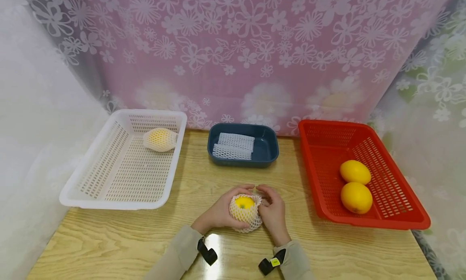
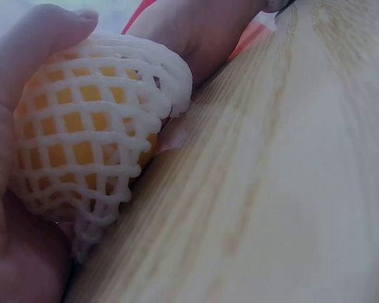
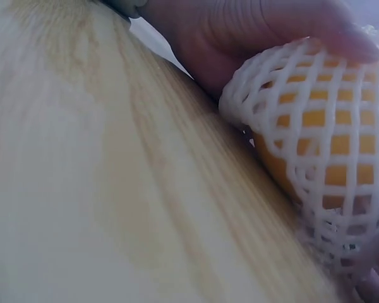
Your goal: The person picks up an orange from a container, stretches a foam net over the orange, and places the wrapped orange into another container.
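Two hands meet over one yellow fruit (image 1: 244,203) at the near middle of a wooden table (image 1: 196,170), the fruit sitting inside a white foam net (image 1: 254,222) with its top showing through the opening. The left hand (image 1: 222,210) has its fingers and thumb wrapped round the netted fruit; the right hand (image 1: 273,213) curls its fingers at the net's edge and appears to pinch it. Pulling too hard on that edge could tear the soft mesh, while a loosened left grip could let the round fruit slip out and roll away; an uneven tug might leave one side uncovered. Counted around them: one netted fruit (image 1: 160,139) in the one white basket (image 1: 138,179) at left; two visible mesh sleeves (image 1: 236,141) in the one blue tray (image 1: 265,150) at center; two bare fruits (image 1: 356,198) in the one red basket (image 1: 320,158) at right.
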Demonstrator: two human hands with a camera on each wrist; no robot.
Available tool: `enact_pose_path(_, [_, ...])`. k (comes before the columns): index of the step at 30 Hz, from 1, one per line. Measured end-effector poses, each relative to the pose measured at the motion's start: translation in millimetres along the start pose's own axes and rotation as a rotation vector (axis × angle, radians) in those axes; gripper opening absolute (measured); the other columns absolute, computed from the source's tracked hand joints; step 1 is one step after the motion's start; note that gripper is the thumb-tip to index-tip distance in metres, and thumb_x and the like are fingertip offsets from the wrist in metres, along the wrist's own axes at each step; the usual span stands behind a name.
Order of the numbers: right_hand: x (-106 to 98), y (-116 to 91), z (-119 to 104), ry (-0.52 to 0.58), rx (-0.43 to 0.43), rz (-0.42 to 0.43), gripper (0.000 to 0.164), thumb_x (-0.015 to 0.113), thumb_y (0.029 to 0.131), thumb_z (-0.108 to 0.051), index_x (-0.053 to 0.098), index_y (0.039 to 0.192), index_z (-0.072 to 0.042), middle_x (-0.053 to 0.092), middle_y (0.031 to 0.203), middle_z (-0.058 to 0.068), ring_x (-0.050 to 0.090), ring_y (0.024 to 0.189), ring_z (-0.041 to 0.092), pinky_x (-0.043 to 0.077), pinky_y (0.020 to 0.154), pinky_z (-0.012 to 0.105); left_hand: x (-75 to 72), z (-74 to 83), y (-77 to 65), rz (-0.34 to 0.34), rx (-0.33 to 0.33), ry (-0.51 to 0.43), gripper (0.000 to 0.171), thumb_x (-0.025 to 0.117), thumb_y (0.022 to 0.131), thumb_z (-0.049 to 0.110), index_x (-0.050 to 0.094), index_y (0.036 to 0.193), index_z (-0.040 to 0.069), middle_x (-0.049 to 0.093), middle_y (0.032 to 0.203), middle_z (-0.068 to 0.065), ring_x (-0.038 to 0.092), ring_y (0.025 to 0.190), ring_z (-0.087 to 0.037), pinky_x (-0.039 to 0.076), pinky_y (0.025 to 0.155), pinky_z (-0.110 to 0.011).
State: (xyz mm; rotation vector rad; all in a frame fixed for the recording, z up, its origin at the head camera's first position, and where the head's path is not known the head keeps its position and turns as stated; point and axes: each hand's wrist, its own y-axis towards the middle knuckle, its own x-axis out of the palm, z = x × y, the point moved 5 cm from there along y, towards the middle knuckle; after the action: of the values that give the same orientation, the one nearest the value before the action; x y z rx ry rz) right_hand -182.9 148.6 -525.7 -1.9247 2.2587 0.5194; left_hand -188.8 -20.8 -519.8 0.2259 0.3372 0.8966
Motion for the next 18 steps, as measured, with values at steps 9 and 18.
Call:
enact_pose_path(9, [0,-6,-28,0.119,-0.239,-0.012,0.024,0.065,0.079,0.023,0.073,0.09,0.003,0.071,0.099,0.017,0.064,0.097,0.018,0.049,0.086,0.022,-4.4,-4.4,0.5,0.086,-0.067,-0.042,0.071,0.088,0.072,0.01,0.055,0.134,0.02,0.054,0.142,-0.001,0.049,0.132,-0.021,0.041,0.106,-0.038])
enact_pose_path(18, [4,-7,-27,0.209,-0.231,-0.144,0.022,0.055,0.094,0.014,0.07,0.107,0.006,0.068,0.106,0.02,0.063,0.101,0.012,0.05,0.085,0.021,-12.6,-5.3,-1.9,0.233,-0.176,-0.19,0.063,0.081,0.081,0.014,0.052,0.135,0.006,0.057,0.128,-0.014,0.061,0.1,-0.021,0.053,0.084,-0.034])
